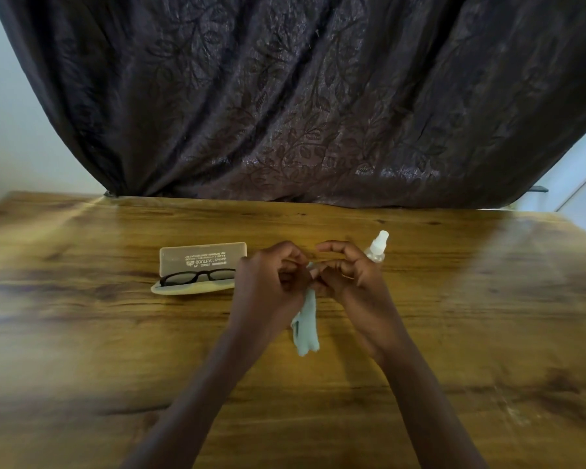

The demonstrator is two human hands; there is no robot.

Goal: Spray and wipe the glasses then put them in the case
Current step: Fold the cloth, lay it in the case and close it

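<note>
Glasses (197, 277) lay in the open case (202, 257), left of both hands on the wooden surface (115, 350). The black frame rested across the lower tray and the clear lid stood up behind it. From my station I saw the left hand (268, 279) with its grip clamped on the top of the pale green cloth (306, 324), fingers curled round it. The right hand (345, 272) pinched the same end just beside it, and the rest of the cloth hung down between the wrists. The spray bottle (378, 247) stood upright just behind the right hand, partly hidden by it. A dark leaf-patterned curtain (301, 96) hung at the surface's far edge.
</note>
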